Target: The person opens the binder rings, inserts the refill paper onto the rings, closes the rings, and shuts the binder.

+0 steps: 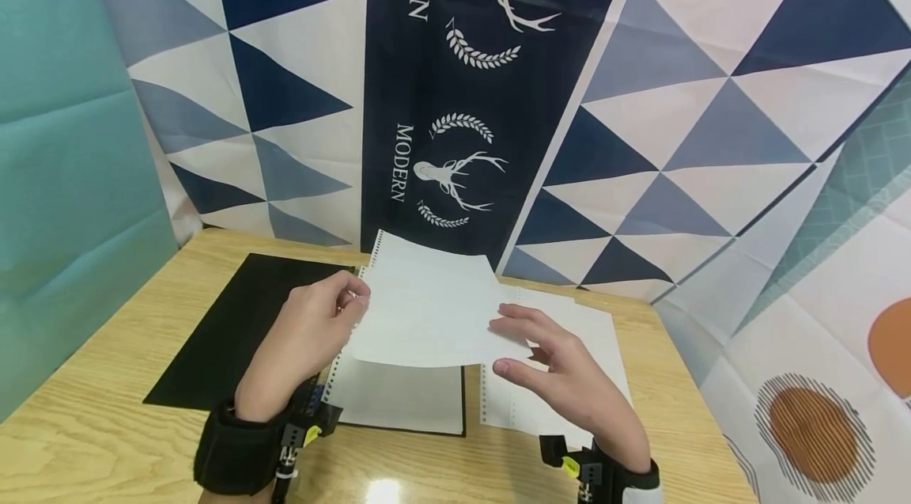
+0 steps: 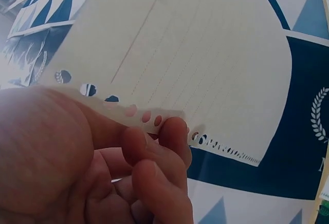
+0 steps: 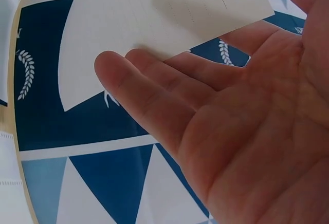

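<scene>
A loose-leaf sheet (image 1: 430, 306) with a row of punched holes along its left edge is held up over the table. My left hand (image 1: 306, 334) pinches that punched edge between thumb and fingertips, as the left wrist view shows on the ruled sheet (image 2: 190, 49). At the opposite edge is my right hand (image 1: 562, 358), its fingers extended. In the right wrist view its fingertips (image 3: 110, 67) overlap the sheet's border (image 3: 97, 39); whether they touch it I cannot tell. Below the raised sheet lies an open binder with a black cover (image 1: 235, 330) and white pages (image 1: 402, 401).
More punched sheets (image 1: 591, 330) lie to the right of the binder on the wooden table (image 1: 85, 441). Behind the table hangs a patterned cloth (image 1: 285, 77), and a teal cloth (image 1: 78, 132) hangs at the left. Both wrists wear black straps (image 1: 238, 449).
</scene>
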Demonstrator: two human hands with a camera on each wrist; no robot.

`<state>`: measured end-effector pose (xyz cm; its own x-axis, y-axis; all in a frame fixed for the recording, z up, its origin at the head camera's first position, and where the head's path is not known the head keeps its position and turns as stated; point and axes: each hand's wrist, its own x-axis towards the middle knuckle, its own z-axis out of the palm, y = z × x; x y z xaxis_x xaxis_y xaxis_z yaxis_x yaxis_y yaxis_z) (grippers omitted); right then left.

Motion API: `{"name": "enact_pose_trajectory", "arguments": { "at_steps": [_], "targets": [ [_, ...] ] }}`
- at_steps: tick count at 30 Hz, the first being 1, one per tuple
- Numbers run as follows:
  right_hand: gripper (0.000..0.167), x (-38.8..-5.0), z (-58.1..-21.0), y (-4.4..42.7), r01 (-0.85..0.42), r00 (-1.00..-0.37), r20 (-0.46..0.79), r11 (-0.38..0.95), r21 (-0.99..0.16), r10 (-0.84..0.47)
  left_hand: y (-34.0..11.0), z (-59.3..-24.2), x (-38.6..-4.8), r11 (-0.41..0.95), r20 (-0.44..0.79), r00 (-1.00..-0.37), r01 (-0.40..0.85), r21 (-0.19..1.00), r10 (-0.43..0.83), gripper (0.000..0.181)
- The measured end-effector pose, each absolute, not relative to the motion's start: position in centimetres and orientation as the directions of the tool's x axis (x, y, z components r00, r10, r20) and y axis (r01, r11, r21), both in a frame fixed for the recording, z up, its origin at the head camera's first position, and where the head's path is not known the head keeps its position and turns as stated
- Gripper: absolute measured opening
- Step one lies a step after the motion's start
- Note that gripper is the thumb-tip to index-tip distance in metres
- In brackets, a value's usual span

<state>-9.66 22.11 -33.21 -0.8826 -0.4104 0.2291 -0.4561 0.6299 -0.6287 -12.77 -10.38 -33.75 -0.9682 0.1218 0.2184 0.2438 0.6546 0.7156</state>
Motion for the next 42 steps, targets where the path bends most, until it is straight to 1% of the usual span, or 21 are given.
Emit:
{"name": "enact_pose_trajectory", "arguments": {
  "at_steps": [11, 18, 33, 42],
  "targets": [
    [0.031, -9.9, -33.5, 22.1, -0.452, -0.883, 0.223, 0.624, -0.637, -0.412, -10.5, -34.0, -12.8, 0.686, 0.211, -0.969, 0.239, 0.687, 0.126, 0.020],
    [0.036, -9.8, -33.5, 22.0, -0.437, -0.889, 0.198, 0.637, -0.635, -0.412, -10.8, -33.9, -12.7, 0.701, 0.201, -0.971, 0.233, 0.674, 0.129, 0.020],
    [0.034, -9.9, -33.7, 21.4, -0.408, -0.894, 0.151, 0.627, -0.663, -0.422, -11.4, -33.9, -12.5, 0.728, 0.142, -0.976, 0.218, 0.649, 0.166, 0.018],
    [0.033, -10.1, -33.8, 20.8, -0.422, -0.882, 0.131, 0.638, -0.644, -0.452, -11.5, -34.2, -12.6, 0.756, 0.088, -0.980, 0.194, 0.625, 0.179, 0.017]
  ]
}}
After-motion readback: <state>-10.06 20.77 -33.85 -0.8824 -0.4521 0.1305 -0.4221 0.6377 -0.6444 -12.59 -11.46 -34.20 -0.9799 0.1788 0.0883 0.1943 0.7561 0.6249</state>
